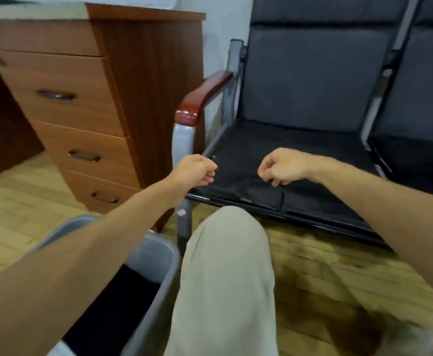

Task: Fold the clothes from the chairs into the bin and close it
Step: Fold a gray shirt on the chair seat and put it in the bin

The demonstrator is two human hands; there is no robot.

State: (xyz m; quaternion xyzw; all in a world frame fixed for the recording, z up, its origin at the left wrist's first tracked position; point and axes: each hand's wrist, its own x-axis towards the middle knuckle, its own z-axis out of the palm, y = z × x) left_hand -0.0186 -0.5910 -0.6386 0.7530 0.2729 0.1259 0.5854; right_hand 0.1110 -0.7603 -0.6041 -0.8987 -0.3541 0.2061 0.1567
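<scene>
Head view: both arms reach out over the black seat of the chair (300, 155). The left grip (194, 173) is curled into a loose fist and the right grip (284, 167) has its fingers bent down toward the thumb. Nothing shows between the fingers of either. The two are apart, above the seat's near edge. The grey bin (156, 255) stands open on the floor at near left, under the left forearm, with dark cloth (123, 304) inside. A beige-trousered knee (228, 265) rises just right of the bin. A wooden drawer unit (82, 111) stands far left.
</scene>
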